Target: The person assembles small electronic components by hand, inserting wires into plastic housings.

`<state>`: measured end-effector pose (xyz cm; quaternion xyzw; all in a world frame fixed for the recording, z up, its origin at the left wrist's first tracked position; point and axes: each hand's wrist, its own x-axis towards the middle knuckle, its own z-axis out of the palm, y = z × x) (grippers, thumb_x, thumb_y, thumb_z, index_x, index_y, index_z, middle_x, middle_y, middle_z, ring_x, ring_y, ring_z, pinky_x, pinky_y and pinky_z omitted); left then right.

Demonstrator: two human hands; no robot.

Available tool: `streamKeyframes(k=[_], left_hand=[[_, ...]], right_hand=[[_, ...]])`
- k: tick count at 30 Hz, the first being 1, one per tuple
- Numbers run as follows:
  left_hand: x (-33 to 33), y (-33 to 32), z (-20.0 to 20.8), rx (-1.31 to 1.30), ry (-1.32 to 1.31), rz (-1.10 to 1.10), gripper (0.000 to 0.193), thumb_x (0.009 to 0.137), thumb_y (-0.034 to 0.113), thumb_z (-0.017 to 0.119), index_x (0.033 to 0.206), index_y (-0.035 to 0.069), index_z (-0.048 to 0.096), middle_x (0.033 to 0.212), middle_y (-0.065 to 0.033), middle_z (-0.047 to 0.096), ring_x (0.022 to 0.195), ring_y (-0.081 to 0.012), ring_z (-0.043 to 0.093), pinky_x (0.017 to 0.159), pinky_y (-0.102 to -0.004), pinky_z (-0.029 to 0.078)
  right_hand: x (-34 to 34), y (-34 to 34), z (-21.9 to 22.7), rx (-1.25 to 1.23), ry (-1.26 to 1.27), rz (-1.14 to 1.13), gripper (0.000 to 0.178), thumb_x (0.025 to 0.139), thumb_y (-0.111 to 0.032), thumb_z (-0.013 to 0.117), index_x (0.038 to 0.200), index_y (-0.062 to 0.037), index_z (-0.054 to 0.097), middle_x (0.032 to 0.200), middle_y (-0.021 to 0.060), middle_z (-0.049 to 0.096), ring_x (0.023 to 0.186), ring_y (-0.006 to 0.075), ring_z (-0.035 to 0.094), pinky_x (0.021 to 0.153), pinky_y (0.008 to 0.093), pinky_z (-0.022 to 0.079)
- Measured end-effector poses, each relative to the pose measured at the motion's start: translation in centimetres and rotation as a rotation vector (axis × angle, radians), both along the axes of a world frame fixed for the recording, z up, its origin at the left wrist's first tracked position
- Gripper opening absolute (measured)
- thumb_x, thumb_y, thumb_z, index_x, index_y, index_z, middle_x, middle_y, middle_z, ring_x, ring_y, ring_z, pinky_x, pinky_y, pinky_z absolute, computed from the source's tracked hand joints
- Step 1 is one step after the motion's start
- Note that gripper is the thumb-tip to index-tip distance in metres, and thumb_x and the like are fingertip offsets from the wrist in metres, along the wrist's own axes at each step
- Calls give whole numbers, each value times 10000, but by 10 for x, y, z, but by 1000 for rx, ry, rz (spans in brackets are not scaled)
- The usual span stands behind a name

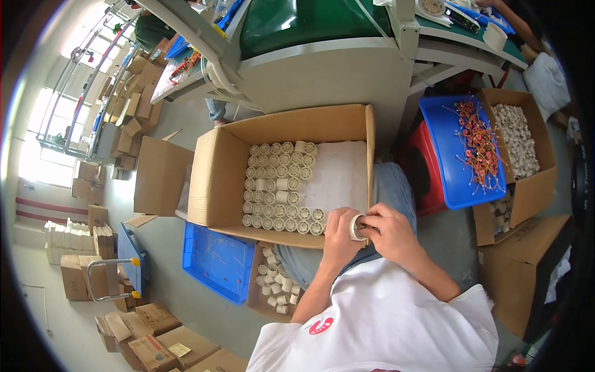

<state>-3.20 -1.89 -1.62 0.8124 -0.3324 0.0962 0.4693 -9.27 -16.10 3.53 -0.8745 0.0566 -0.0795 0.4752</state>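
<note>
Above the near edge of a large open cardboard box (279, 237), a short white plastic cylinder (355, 228) is held between my two hands. My left hand (338, 232) grips its left side, while the fingers of my right hand (390, 232) are closed at its right end. Whether those right fingertips also pinch a small part is hidden. Inside the box, many similar white cylinders (281, 171) stand in rows with spoked ends up; a few lie on their sides. A pale sheet (334, 177) covers the right part of the layer.
More white cylinders lie loose in a smaller box (254, 291) beside a blue tray (217, 263) on the left. To the right, a blue tray (443, 149) bears red-orange wired parts (477, 149), with a box of small white parts (515, 136) beyond. A machine (328, 74) stands ahead.
</note>
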Motion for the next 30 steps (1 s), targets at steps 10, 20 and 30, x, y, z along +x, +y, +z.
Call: streamKeyframes(k=[10, 20, 30], left_hand=[[5, 6, 7, 69, 19, 0, 475, 651, -29, 772, 1078, 53, 583, 999, -117, 643, 836, -327, 655, 685, -393, 537], [1, 7, -1, -8, 145, -31, 445, 652, 5, 798, 1041, 62, 590, 965, -116, 651, 802, -313, 669, 660, -387, 542], [3, 6, 1, -99, 100, -68, 483, 617, 29, 823, 1035, 68, 584, 950, -99, 649, 787, -291, 672, 637, -367, 550]], right_hand=[[3, 3, -20, 128, -90, 17, 136, 814, -17, 676, 940, -8, 726, 1028, 104, 618, 902, 281, 633, 794, 373, 517], [4, 11, -26, 239, -35, -22, 144, 795, -4, 709, 937, -10, 737, 1000, 100, 624, 873, 253, 635, 777, 336, 517], [1, 19, -19, 150, -222, -80, 146, 754, -38, 760, 899, -28, 754, 1026, 104, 631, 860, 247, 650, 764, 346, 534]])
